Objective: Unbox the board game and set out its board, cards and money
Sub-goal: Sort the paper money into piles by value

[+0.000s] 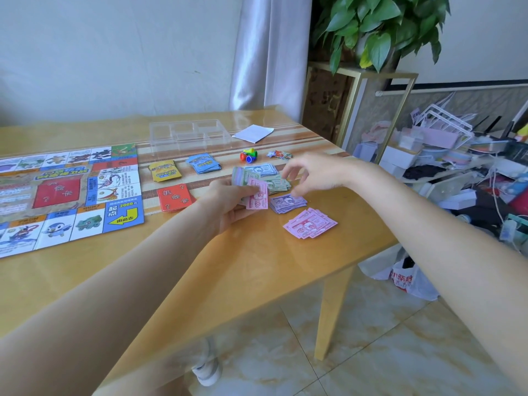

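Glossy wooden table (257, 267), striped runner across it; tiled floor, potted plant (380, 30) at 1 o'clock, cluttered shelf at 3. Board (65, 192) lies unfolded at 9 o'clock. Yellow deck (165, 171), blue deck (204, 163), red deck (174, 198) beside it. Clear tray (190, 135) at 12. Pink notes (310, 223) and purple notes (287, 202) in separate piles. Left hand (231, 201) grasps a mixed wad of bills (253, 190), pink one on top. Right hand (311, 172) hovers just past it, fingers loosely curled, apparently holding nothing, though blurred.
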Demonstrator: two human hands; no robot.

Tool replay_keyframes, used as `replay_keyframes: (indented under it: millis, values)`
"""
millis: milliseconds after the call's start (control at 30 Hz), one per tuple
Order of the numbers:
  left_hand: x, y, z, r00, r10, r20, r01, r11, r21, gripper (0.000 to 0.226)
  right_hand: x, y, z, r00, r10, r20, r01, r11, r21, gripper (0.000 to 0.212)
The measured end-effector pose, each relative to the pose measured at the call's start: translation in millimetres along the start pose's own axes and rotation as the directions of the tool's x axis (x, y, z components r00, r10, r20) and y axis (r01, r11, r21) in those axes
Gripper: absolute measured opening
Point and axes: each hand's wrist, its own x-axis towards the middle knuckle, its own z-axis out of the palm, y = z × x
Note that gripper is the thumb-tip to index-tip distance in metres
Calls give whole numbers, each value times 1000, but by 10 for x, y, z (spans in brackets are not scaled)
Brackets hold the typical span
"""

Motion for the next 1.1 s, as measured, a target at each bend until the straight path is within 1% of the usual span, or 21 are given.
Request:
replay_keyframes:
  millis: [67,100,133,200,267,333,400,467,567,667,733,767,833,867,900,933,967,1033,1100]
  values:
    - [11,20,-24,1000,18,13,-18,999,-39,19,-6,-69,-52,995,-19,-96,39,976,214,37]
    - [9,28,-21,999,27,34,-25,999,-44,21,-5,-120,-56,994,-30,-109,63,947,314,35]
    - [-7,38,-11,997,36,65,-33,999,-43,18,-7,-177,-48,994,-42,-102,78,923,377,34]
    - [-43,50,9,991,42,128,-39,999,-25,9,-10,-264,-10,995,-62,-73,87,905,417,36]
    - [-73,61,-1,983,36,180,-42,999,30,9,-23,-296,4,997,-68,-43,80,899,430,40]
    - [-100,74,-17,965,13,263,-31,997,65,14,-52,-284,-18,998,-55,-3,52,916,399,43]
    - [-147,91,0,941,-22,338,-5,997,78,15,-95,-266,-47,998,-36,46,18,936,351,46]
    - [-191,103,39,930,-44,364,-1,992,123,17,-141,-236,-84,993,-5,118,-33,947,321,46]
    - [-244,107,83,922,-85,377,3,977,213,22,-246,-142,-118,972,62,225,-139,927,347,40]
    - [-301,115,97,927,-131,352,18,952,305,19,-367,-34,-65,965,86,249,-175,916,361,27]
    - [-329,123,78,939,-144,313,30,939,342,16,-403,33,35,961,111,253,-187,936,300,24]
    - [-336,126,69,944,-148,295,35,933,357,17,-409,61,81,959,130,252,-191,953,236,24]
    - [-351,137,64,951,-158,266,41,916,399,20,-417,94,110,960,177,219,-199,976,84,30]
    - [-354,146,67,952,-164,257,44,908,417,22,-421,94,83,964,198,178,-205,979,22,33]
    - [-375,142,80,953,-168,251,45,901,432,22,-455,88,49,970,205,131,-206,978,-8,37]
    - [-397,140,96,952,-173,251,47,896,442,22,-485,77,6,975,199,100,-200,980,2,40]
    - [-408,142,112,951,-180,254,49,893,447,20,-497,63,-34,978,183,102,-187,982,32,43]
    - [-423,132,149,950,-185,251,53,888,456,16,-525,19,-68,968,140,206,-151,988,41,51]
    - [-417,113,188,950,-189,249,57,888,457,15,-535,-6,-34,943,127,308,-127,992,-18,63]
